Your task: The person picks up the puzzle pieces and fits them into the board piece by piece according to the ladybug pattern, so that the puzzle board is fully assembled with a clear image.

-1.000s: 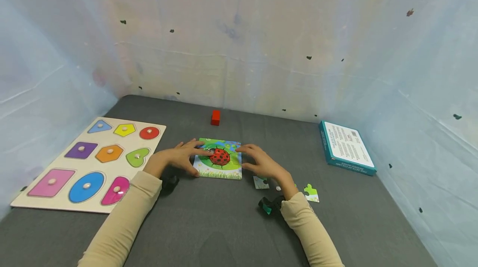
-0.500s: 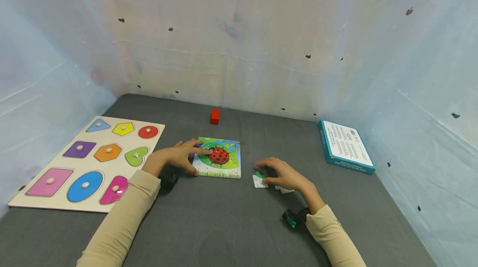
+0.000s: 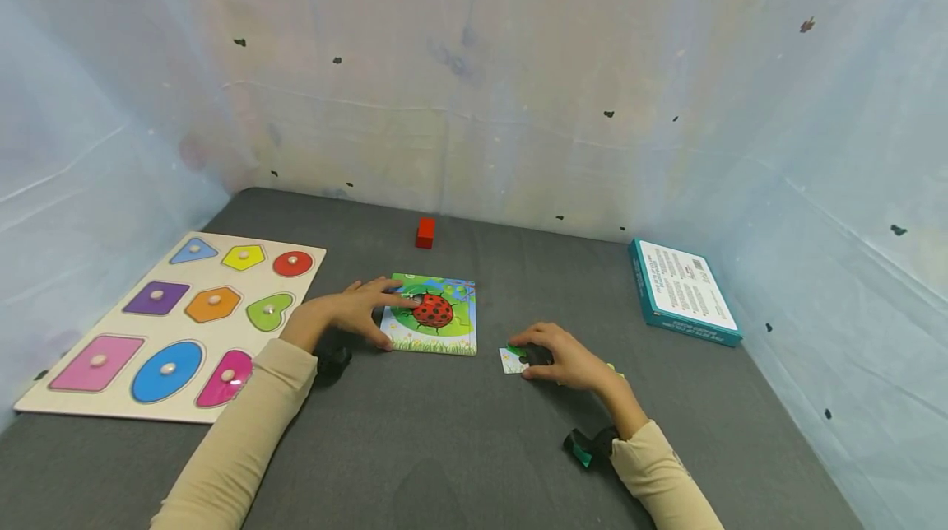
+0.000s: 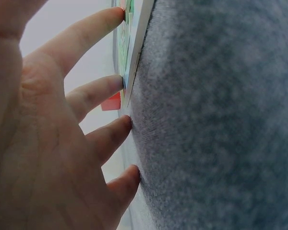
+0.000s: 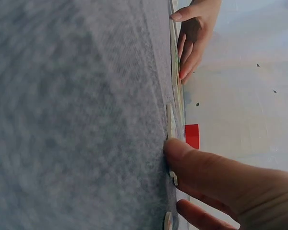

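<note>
The right hand curls its fingers around a white-and-green jigsaw piece, right of the spread-fingered left hand's square ladybug-printed board.

From the head, we look forward and down on the table from well above. Low at each wrist, we look along it from close by, turned sideways; both views share the red block and left hand.

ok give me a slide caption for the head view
Left hand on the ladybird picture board, right hand at a loose jigsaw piece, knobbed shape puzzle off to the left.
</note>
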A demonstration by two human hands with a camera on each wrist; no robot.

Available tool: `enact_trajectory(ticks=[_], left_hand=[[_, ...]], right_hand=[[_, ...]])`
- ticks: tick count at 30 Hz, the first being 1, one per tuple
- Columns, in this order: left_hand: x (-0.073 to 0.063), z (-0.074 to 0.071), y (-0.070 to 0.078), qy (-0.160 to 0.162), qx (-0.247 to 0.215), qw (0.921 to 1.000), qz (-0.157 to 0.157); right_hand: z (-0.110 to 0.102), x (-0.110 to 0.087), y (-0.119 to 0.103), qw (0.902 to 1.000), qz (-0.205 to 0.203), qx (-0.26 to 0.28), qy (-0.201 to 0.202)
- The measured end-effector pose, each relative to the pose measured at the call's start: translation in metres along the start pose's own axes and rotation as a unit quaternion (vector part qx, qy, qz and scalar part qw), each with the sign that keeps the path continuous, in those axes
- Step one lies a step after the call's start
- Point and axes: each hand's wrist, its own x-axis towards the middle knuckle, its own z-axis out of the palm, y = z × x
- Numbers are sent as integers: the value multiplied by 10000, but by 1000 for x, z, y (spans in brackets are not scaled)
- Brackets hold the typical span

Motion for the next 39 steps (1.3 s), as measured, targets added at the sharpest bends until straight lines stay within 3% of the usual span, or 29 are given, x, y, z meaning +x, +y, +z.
enact_trajectory(ticks=[18,39], left_hand=[[0,1,-2,63,-13,10000,45],[2,2,-1,12,5,10000,-79]], right_hand=[[1,6,-7,9997,-206,-90,28],[27,91,-43,9966,-797,-94,186]])
